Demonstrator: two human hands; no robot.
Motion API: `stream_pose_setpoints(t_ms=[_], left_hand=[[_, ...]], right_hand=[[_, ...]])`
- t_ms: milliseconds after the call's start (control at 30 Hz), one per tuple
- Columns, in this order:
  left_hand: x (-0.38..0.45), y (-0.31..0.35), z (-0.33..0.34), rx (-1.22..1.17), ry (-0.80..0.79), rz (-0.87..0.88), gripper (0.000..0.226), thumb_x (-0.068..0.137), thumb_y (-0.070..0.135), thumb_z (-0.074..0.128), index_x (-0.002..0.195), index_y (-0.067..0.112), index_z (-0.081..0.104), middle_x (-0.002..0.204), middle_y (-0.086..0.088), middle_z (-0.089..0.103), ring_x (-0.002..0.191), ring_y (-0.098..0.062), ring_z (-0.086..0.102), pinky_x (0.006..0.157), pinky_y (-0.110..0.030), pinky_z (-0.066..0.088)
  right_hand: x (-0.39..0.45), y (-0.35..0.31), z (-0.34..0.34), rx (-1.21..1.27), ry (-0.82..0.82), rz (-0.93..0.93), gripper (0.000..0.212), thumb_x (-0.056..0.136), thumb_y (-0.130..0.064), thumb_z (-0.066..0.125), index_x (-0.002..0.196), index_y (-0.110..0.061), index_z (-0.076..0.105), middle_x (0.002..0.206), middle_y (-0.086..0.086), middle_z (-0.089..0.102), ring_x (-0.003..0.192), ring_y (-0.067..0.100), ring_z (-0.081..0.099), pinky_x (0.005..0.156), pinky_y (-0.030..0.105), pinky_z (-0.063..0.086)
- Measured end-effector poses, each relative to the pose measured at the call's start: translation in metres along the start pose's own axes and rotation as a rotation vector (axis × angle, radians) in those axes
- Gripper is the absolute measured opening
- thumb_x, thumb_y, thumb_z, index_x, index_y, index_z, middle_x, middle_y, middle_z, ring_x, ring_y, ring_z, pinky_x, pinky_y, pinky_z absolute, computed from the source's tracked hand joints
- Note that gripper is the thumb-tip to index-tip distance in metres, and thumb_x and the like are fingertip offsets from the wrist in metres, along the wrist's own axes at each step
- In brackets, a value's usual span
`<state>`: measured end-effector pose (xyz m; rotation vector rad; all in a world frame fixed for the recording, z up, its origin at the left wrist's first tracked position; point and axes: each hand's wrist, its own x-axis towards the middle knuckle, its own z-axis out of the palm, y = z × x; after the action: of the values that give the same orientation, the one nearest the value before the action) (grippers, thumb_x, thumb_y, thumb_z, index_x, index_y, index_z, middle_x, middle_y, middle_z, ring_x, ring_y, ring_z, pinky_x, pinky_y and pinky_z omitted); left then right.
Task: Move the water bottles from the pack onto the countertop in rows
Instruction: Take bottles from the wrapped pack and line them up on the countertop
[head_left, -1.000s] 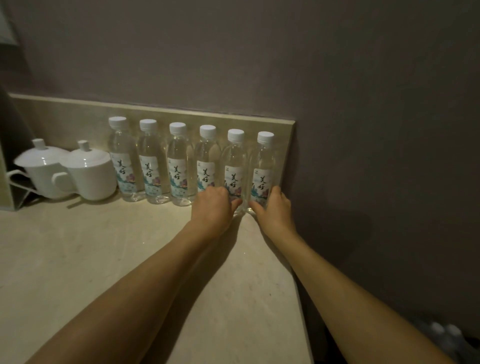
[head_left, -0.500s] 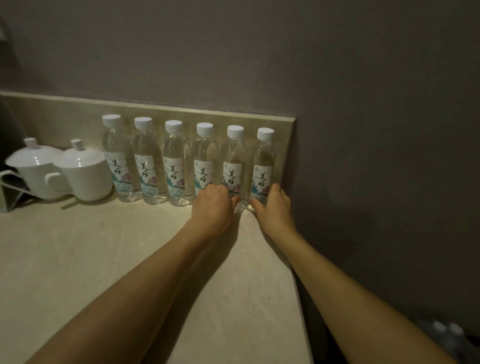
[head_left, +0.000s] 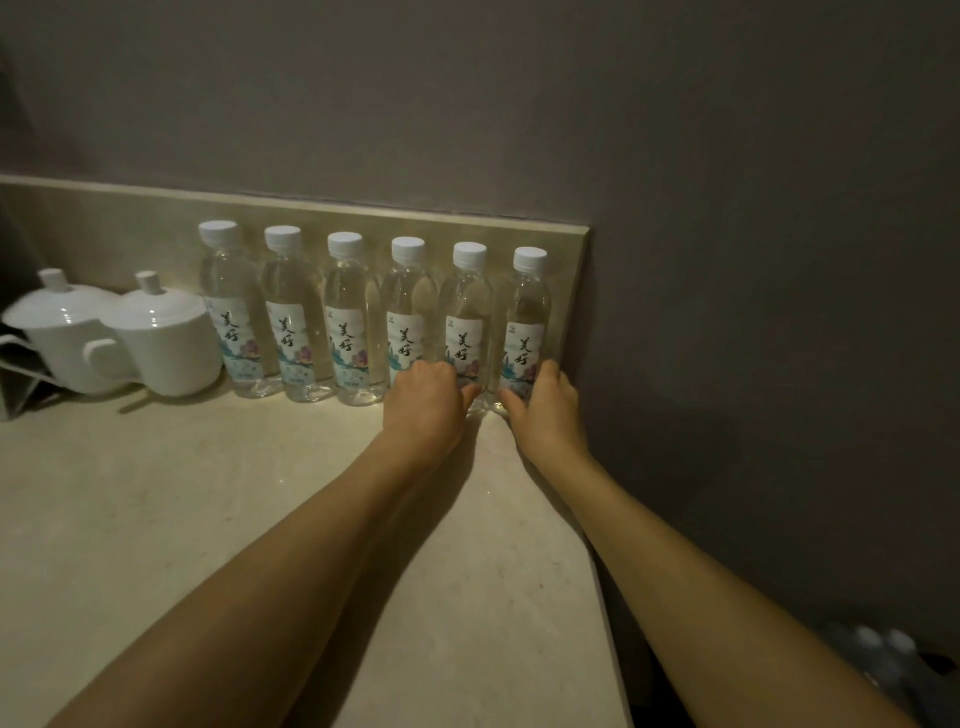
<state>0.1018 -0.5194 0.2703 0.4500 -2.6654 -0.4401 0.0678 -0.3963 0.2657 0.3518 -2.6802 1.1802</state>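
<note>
Several clear water bottles with white caps and printed labels stand in one row against the beige backsplash. My left hand (head_left: 426, 402) is curled low around the second bottle from the right (head_left: 466, 312) and hides the base of the bottle to its left. My right hand (head_left: 546, 410) wraps the base of the rightmost bottle (head_left: 529, 312), which stands by the backsplash's end. Both bottles rest upright on the countertop (head_left: 218, 519). The pack (head_left: 883, 660) shows dimly on the floor at the lower right, with a few caps visible.
Two white lidded ceramic mugs (head_left: 161, 343) stand left of the row, touching the leftmost bottle. A wire rack (head_left: 21, 374) sits at the far left edge. The counter's right edge (head_left: 602, 597) drops off beside the dark wall.
Both hands stay at the bases of the two rightmost bottles. Only the view has drifted slightly to the right.
</note>
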Motion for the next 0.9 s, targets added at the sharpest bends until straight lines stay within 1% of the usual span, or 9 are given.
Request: stream_pose_setpoints(t_ms=[200,333,433,500,567,667,767,800,900], left_hand=[[-0.002,0.0,-0.001,0.011,0.015,0.01,0.04,0.095,0.041,0.059,0.107,0.005,0.07,0.103,-0.019,0.067,0.094,-0.035,0.065,0.081,-0.043,0.056],[-0.004,-0.001,-0.003,0.043,-0.014,0.041,0.034,0.094,0.038,0.059,0.105,0.007,0.07,0.1,-0.016,0.066,0.094,-0.033,0.065,0.081,-0.043,0.057],[-0.008,0.001,-0.006,0.027,-0.023,0.083,0.023,0.092,0.027,0.06,0.098,0.006,0.067,0.09,-0.014,0.066,0.088,-0.033,0.065,0.079,-0.043,0.058],[-0.01,0.004,-0.009,-0.013,-0.032,0.101,0.019,0.092,0.023,0.06,0.097,0.005,0.065,0.086,-0.012,0.065,0.084,-0.031,0.065,0.078,-0.043,0.058],[-0.012,0.007,-0.012,-0.065,-0.06,0.125,0.02,0.092,0.024,0.061,0.097,0.005,0.066,0.087,-0.013,0.067,0.082,-0.03,0.067,0.078,-0.043,0.059],[-0.015,0.015,-0.013,-0.17,-0.081,0.157,0.024,0.091,0.028,0.062,0.092,0.005,0.069,0.083,-0.013,0.068,0.078,-0.029,0.068,0.075,-0.043,0.06],[-0.027,0.035,-0.009,-0.264,-0.079,0.192,0.031,0.093,0.033,0.057,0.086,0.007,0.071,0.081,-0.014,0.069,0.077,-0.032,0.068,0.075,-0.043,0.059],[-0.033,0.044,-0.008,-0.288,-0.071,0.212,0.033,0.094,0.034,0.055,0.085,0.007,0.071,0.081,-0.016,0.069,0.077,-0.033,0.068,0.075,-0.043,0.059],[-0.051,0.07,-0.007,-0.356,-0.045,0.27,0.034,0.094,0.032,0.051,0.081,0.008,0.07,0.08,-0.019,0.069,0.08,-0.039,0.066,0.073,-0.045,0.056]], right_hand=[[0.001,-0.002,0.0,-0.01,0.001,0.029,0.047,0.089,-0.029,0.065,0.123,-0.003,0.046,0.129,0.018,0.052,0.117,0.036,0.054,0.096,0.049,0.048],[0.003,-0.002,-0.009,0.006,-0.075,0.061,0.052,0.086,-0.03,0.069,0.126,-0.003,0.049,0.129,0.016,0.057,0.117,0.033,0.057,0.095,0.046,0.05],[0.0,0.001,-0.015,0.001,-0.078,0.041,0.048,0.086,-0.027,0.069,0.125,-0.005,0.051,0.127,0.013,0.059,0.114,0.029,0.059,0.091,0.04,0.052],[-0.005,0.004,-0.019,-0.01,-0.059,0.034,0.047,0.087,-0.026,0.068,0.126,-0.006,0.052,0.125,0.012,0.061,0.112,0.027,0.06,0.086,0.034,0.051],[-0.01,0.006,-0.024,0.009,-0.033,0.025,0.044,0.088,-0.026,0.067,0.126,-0.008,0.053,0.122,0.01,0.062,0.109,0.025,0.061,0.081,0.029,0.049],[-0.019,0.011,-0.034,0.038,0.035,0.012,0.04,0.088,-0.027,0.064,0.124,-0.012,0.055,0.117,0.007,0.063,0.097,0.02,0.062,0.073,0.024,0.044],[-0.032,0.019,-0.052,0.026,0.124,0.002,0.044,0.089,-0.029,0.063,0.128,-0.012,0.054,0.115,0.004,0.062,0.083,0.011,0.057,0.065,0.012,0.037],[-0.037,0.023,-0.058,0.021,0.157,-0.011,0.041,0.089,-0.029,0.063,0.125,-0.012,0.056,0.111,0.004,0.063,0.082,0.011,0.058,0.064,0.012,0.038],[-0.053,0.035,-0.084,0.003,0.258,-0.026,0.03,0.089,-0.026,0.062,0.115,-0.011,0.062,0.098,0.005,0.066,0.085,0.019,0.064,0.074,0.026,0.047]])
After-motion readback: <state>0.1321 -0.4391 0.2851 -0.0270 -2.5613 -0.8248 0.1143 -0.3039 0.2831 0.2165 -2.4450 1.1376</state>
